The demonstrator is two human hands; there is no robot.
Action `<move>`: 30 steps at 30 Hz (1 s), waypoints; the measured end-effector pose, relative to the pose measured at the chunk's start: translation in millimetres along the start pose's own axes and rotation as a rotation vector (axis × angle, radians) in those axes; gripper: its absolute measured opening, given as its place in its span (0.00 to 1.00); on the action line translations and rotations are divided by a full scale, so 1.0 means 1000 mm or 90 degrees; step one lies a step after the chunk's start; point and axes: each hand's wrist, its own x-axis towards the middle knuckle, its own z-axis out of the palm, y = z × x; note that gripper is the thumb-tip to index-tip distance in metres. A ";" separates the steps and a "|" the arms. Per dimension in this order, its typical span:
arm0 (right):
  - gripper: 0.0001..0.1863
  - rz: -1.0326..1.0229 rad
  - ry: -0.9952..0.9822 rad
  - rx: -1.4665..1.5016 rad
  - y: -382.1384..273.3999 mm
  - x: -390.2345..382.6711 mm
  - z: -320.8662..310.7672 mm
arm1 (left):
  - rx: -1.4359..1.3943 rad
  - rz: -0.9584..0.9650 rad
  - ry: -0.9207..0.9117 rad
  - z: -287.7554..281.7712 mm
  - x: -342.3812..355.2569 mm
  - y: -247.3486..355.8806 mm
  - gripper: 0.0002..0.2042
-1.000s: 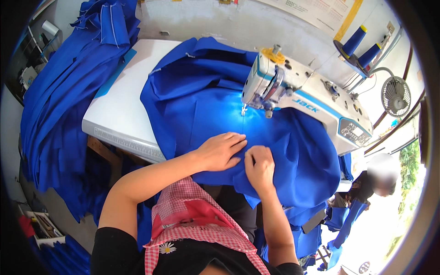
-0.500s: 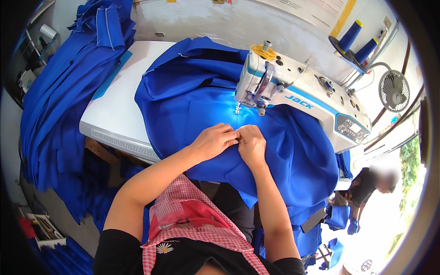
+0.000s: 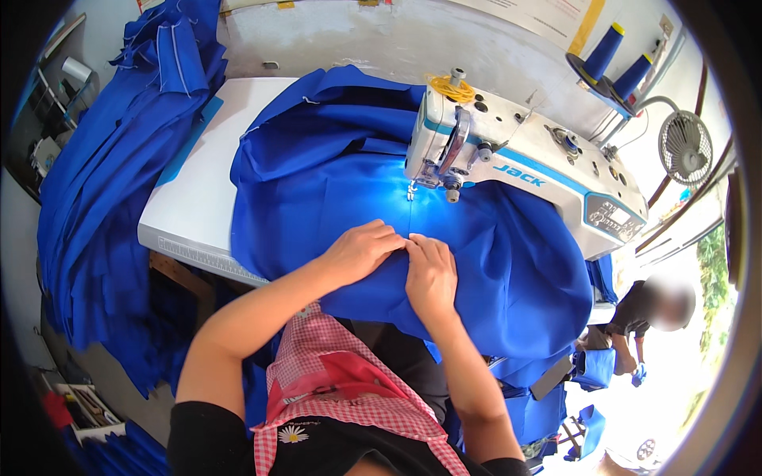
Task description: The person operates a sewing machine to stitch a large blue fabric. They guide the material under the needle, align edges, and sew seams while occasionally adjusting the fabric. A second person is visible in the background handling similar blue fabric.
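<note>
A large piece of blue fabric (image 3: pixel 325 206) lies bunched across the white sewing table (image 3: pixel 186 214) and under the white sewing machine (image 3: pixel 516 151), whose lit presser foot (image 3: pixel 411 190) sits on a vertical seam line. My left hand (image 3: pixel 365 251) and my right hand (image 3: pixel 431 279) meet on that seam, below the foot, their curled fingertips pinching the cloth almost against each other.
A tall heap of blue pieces (image 3: pixel 111 198) drapes at the left, above a bin (image 3: pixel 89 411). Two thread cones (image 3: pixel 599 59) and a small fan (image 3: pixel 684 147) stand at upper right. Another person (image 3: pixel 631 329) bends over blue cloth at the right, by a bright opening.
My right hand moved up beside my left, then both slid slightly down the seam, away from the presser foot. The other person has bent lower.
</note>
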 end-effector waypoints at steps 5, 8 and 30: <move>0.14 0.018 -0.034 -0.039 -0.003 -0.001 -0.002 | -0.075 -0.014 -0.039 -0.008 0.001 -0.005 0.07; 0.13 0.002 -0.034 -0.031 0.003 0.006 -0.001 | -0.095 -0.016 -0.025 -0.007 0.005 -0.011 0.06; 0.03 -0.025 0.033 -0.030 0.042 0.070 0.049 | -0.135 -0.101 -0.008 0.003 0.053 -0.078 0.07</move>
